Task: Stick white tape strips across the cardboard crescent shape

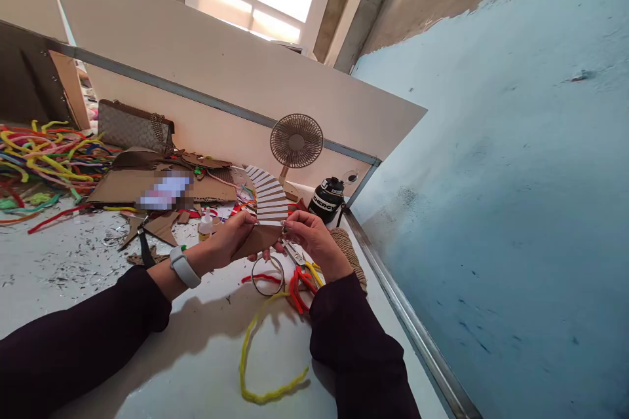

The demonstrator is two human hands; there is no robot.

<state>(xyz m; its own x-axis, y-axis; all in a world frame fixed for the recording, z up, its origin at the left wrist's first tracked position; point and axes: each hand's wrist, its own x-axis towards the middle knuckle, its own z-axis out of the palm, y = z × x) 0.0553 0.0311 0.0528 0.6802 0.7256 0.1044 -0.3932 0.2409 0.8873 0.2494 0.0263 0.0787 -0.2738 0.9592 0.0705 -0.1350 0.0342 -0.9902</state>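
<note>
- A brown cardboard piece point(257, 239) is being held up above the white table point(191, 366), between the left hand point(230, 236) and the right hand point(317, 241); white strips point(272, 203) are being shown across its upper part in a fan-like row, while its lower part is being left bare brown.
- The step in hand is seeming to be the setting of the nearest strip across the cardboard; a straight, level lay and a light press at both ends are apparently being called for next.
- By the left hand, the cardboard's left edge is being gripped, thumb on top and closed down near the strip's end.
- By the right hand, the opposite edge is being pinched, with thumb and forefinger nearly together; whether the strip alone or the card too is being caught is not being shown clearly.
- Below the lower edge, fingertips are being glimpsed, their hand uncertain.
- Near the hands, scissors point(313, 273), a thin ring point(252, 277), red fuzzy stems point(297, 291) and a small white bottle point(205, 226) are being supported by the table.
</note>
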